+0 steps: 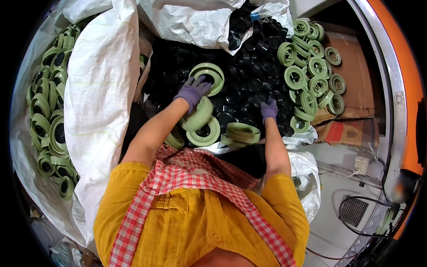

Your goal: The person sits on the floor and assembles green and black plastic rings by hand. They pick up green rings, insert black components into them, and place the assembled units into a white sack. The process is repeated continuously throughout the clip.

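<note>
two purple-gloved hands at work, set well apart over a heap of shiny black round plastic caps (pixel 249 84)! the left hand (pixel 194 91), toward ten o'clock, stretches its fingers over a wide pale-green plastic ring (pixel 213 67) lying on the heap. just below that hand, a blurred pale-green round plastic piece (pixel 199 116); whether the hand grips it, i cannot tell. over to three o'clock, the right hand (pixel 268 110) is curled down among the caps, its grasp hidden. near six, a flat pale-green ring (pixel 210 140) sits beside a pale-green stack of rings (pixel 242 133), close to a red-and-white checked apron (pixel 187 171). spoked pale-green rings (pixel 317 75) crowd two o'clock; a white woven sack (pixel 102 66) bulges at nine.
</note>
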{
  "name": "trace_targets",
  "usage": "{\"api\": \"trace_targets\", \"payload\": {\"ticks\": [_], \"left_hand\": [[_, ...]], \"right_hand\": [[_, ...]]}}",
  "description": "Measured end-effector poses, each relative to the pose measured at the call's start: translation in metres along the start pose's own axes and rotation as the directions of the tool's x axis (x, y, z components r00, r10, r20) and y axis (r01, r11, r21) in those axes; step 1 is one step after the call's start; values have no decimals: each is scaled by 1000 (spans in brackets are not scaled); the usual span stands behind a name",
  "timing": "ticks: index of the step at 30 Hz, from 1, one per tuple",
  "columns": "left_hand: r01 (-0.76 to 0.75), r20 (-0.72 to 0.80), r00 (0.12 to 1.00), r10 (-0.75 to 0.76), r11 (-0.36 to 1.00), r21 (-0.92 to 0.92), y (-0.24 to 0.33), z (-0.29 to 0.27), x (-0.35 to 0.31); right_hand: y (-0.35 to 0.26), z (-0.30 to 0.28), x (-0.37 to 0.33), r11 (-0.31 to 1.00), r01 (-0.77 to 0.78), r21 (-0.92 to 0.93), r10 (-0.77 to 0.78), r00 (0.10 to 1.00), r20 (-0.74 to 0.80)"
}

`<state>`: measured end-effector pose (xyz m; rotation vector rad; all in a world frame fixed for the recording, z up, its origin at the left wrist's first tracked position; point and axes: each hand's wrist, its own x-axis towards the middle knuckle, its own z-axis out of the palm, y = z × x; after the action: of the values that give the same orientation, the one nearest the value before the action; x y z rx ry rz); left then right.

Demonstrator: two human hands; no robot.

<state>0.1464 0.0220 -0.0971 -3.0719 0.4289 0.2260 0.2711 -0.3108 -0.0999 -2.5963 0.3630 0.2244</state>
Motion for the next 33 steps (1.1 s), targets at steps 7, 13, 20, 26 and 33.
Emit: {"api": "trace_targets", "payload": {"ticks": [7, 13, 20, 26, 33], "left_hand": [[210, -25, 977, -213, 972, -102, -1, -48, -21], [-336, -275, 822, -498, -35, -941, 19, -109, -87], [-243, 266, 751, -605, -627, -740, 92, -121, -127], [-302, -513, 833, -208, 606, -736, 104, -140, -152], [-41, -127, 934, -334, 252, -967, 100, -135, -156]], "right_hand": [[-41, -11, -41, 891, 361, 275, -327, 931, -164], [-80, -8, -130, 638, 618, 460, -555, 783, -282], [-95, 46, -217, -209, -442, 872, -602, 761, 242], [-91, 10, -236, 98, -146, 984, -717, 676, 171], [-92, -32, -252, 387, 719, 577, -901, 427, 73]]}}
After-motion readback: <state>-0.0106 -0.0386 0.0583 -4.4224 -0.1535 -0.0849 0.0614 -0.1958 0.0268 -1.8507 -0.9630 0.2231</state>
